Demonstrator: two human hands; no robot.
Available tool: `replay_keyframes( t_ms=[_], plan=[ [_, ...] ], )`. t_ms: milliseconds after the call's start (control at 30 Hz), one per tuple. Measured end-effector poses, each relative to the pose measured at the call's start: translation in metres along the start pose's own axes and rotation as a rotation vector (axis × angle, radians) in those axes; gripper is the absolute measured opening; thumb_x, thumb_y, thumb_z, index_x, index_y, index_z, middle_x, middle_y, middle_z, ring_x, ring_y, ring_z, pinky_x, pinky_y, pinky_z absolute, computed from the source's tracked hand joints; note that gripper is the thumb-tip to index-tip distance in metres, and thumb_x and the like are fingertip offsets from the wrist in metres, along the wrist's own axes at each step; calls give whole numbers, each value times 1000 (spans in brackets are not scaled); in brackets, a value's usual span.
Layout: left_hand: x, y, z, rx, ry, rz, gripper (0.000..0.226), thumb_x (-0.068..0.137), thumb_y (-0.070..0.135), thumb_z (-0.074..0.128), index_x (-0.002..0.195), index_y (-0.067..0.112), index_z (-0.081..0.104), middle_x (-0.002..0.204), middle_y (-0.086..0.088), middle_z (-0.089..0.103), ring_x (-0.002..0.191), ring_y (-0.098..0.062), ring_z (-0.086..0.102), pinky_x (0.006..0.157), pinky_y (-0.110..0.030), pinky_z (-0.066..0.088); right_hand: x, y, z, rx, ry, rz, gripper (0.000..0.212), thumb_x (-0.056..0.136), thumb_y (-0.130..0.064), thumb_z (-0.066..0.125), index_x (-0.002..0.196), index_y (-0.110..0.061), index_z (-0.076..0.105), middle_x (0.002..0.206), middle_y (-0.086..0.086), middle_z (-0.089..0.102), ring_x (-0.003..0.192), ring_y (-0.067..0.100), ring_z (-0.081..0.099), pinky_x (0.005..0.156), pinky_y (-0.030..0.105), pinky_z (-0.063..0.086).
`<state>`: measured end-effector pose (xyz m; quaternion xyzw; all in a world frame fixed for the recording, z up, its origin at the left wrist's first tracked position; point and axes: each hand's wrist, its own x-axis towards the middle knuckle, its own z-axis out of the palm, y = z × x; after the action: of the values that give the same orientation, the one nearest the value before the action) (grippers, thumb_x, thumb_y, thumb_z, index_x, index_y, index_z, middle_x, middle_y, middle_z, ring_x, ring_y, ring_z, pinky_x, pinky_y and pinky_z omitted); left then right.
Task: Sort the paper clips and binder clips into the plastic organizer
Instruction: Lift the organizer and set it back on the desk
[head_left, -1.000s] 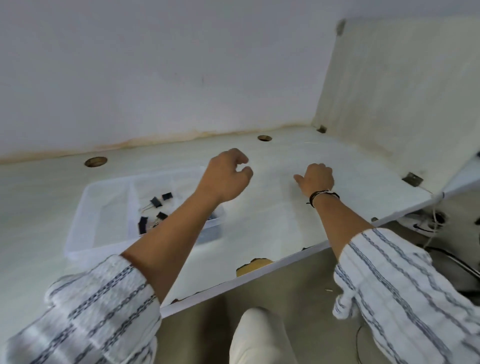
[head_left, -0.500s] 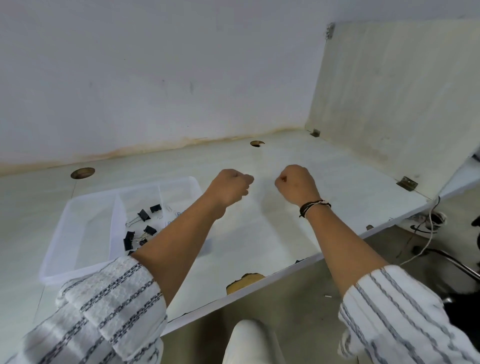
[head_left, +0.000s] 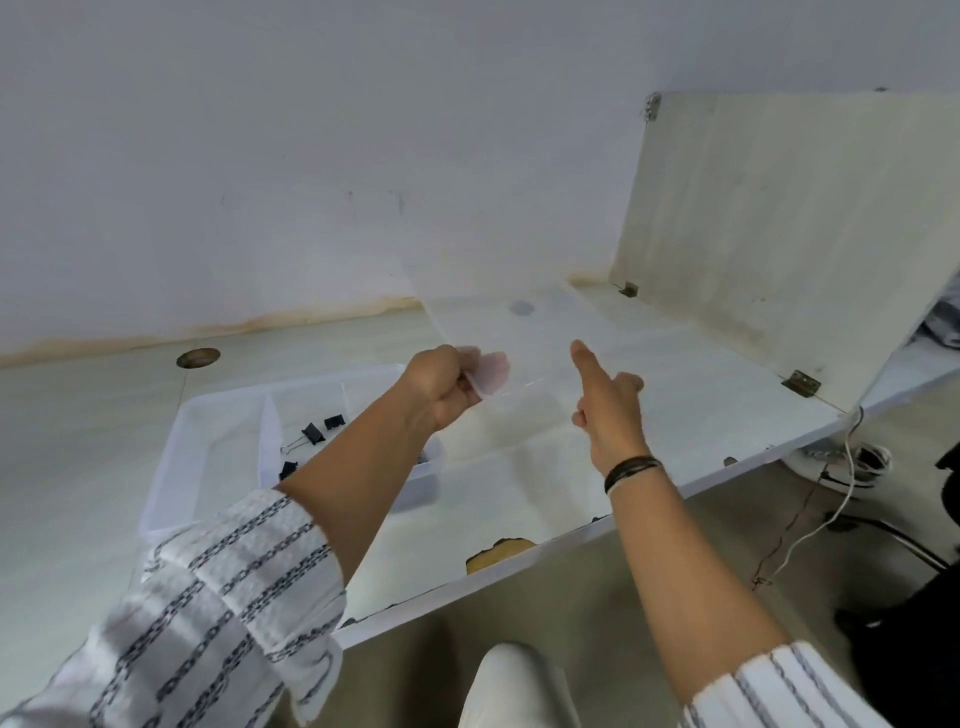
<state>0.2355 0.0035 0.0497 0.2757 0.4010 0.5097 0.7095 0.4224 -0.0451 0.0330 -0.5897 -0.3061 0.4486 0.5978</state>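
Translucent plastic is the material in play: the left hand (head_left: 441, 387) is closed on the near left corner of a clear lid (head_left: 519, 343), held raised and tilted above the bench (head_left: 675, 405).

Head view:
- The right hand (head_left: 605, 410) grips nothing; its forefinger is extended toward the lid and the other fingers are loosely curled. Whether it touches the lid cannot be told.
- The organizer (head_left: 208, 415) sits on the bench at the left, partly hidden behind the left forearm.
- Its near left compartment appears empty. The compartment right of the divider holds several black binder clips (head_left: 311, 434).
- Paper clips cannot be made out with certainty.

Judgement: no loose clips show on the bench, so sorting appears finished and the lid is being handled. The next move calls for squaring the lid over the organizer rim and lowering it evenly; the thin sheet may flex.
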Motion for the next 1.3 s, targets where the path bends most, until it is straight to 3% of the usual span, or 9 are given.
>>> replay_keyframes(
  t_ms=[133, 300, 433, 567, 700, 833, 1067, 1167, 1300],
  plan=[
    [-27, 17, -17, 102, -1, 66, 9, 101, 2, 49, 101, 1, 58, 103, -23, 67, 85, -32, 70, 76, -43, 61, 1, -30, 22, 106, -290, -119, 19, 96, -11, 64, 113, -3, 65, 90, 15, 62, 53, 10, 41, 45, 21, 32],
    [-68, 83, -84, -178, -90, 49, 81, 90, 63, 55, 136, -1, 39, 135, -36, 49, 122, -53, 55, 103, -62, 45, -8, -56, 48, -116, -396, -537, 5, 100, -20, 62, 98, -17, 66, 86, 6, 69, 51, 13, 44, 45, 24, 38],
    [-114, 126, -157, -496, -211, 165, 92, 90, 68, 44, 140, -6, 28, 141, -47, 39, 125, -63, 47, 106, -69, 36, -12, -49, 62, -340, -485, -742, 9, 96, -19, 68, 102, -16, 74, 92, -6, 73, 61, 18, 62, 62, 29, 54],
    [-136, 131, -199, -168, -30, 231, 49, 104, 29, 43, 124, -15, 56, 132, -35, 59, 103, -38, 73, 86, -47, 61, -12, -19, 78, -428, -666, -756, 34, 93, 12, 58, 104, -14, 76, 120, 3, 70, 107, 7, 68, 88, 16, 50],
    [-132, 112, -227, 310, 293, 387, 31, 95, -7, 50, 124, -13, 60, 114, -30, 66, 70, -18, 75, 64, -23, 60, -14, 7, 100, -81, -726, -262, 31, 95, 13, 48, 105, -1, 73, 125, 7, 68, 99, 19, 72, 82, 21, 57],
    [-128, 90, -236, 787, 656, 438, 13, 90, 2, 61, 84, 5, 72, 73, -14, 60, 59, -24, 53, 60, -28, 47, -8, 29, 114, -384, -492, -342, 25, 91, -21, 73, 114, -10, 71, 100, 3, 74, 82, 20, 72, 81, 32, 59],
    [-125, 64, -242, 1102, 823, 405, 27, 87, 16, 52, 66, 0, 51, 65, -10, 41, 65, -26, 37, 52, -28, 27, -12, 45, 126, -727, -423, -466, 29, 94, -26, 67, 104, 1, 70, 97, 10, 72, 92, 28, 67, 89, 35, 53],
    [-124, 63, -242, 1161, 776, 341, 35, 89, 21, 46, 114, 12, 69, 110, -17, 68, 102, -37, 59, 81, -35, 49, -12, 44, 130, -804, -445, -439, 31, 98, -25, 60, 122, -6, 65, 111, 5, 65, 114, 28, 63, 94, 32, 48],
    [-116, 68, -237, 1413, 661, 177, 69, 100, 41, 40, 161, 27, 12, 156, -18, 41, 141, -40, 39, 112, -44, 34, -14, 36, 145, -1019, -517, -457, 49, 99, -22, 45, 140, 4, 44, 132, 25, 56, 113, 38, 59, 86, 38, 47]
  ],
)
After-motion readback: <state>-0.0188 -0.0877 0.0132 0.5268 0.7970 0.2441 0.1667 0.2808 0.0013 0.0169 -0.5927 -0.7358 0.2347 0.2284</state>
